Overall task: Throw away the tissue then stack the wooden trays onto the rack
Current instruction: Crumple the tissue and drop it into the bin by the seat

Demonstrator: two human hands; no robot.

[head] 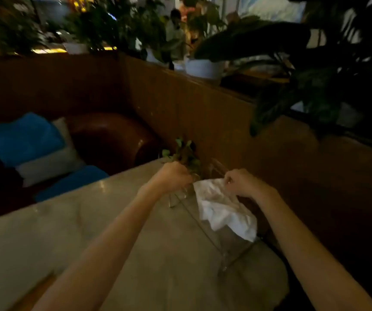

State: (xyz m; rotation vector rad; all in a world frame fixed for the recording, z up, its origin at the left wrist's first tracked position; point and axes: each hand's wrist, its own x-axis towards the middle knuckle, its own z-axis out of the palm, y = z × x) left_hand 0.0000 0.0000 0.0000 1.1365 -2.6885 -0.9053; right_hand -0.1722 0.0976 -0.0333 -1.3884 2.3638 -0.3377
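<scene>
A crumpled white tissue [223, 209] hangs over a clear glass or acrylic holder [230, 250] at the right end of the pale marble table [90, 232]. My right hand [243, 182] pinches the tissue's upper right edge. The fingers of my left hand [176, 177] are curled at its upper left corner, just in front of a small green plant in a glass vase [185, 153]. The picture is dim and blurred. I see no wooden tray, rack or bin.
A brown wooden partition [203, 113] runs behind and to the right of the table, topped with potted plants [205, 66]. A brown leather bench with blue and white cushions [27, 142] lies to the left. A person stands far behind the plants.
</scene>
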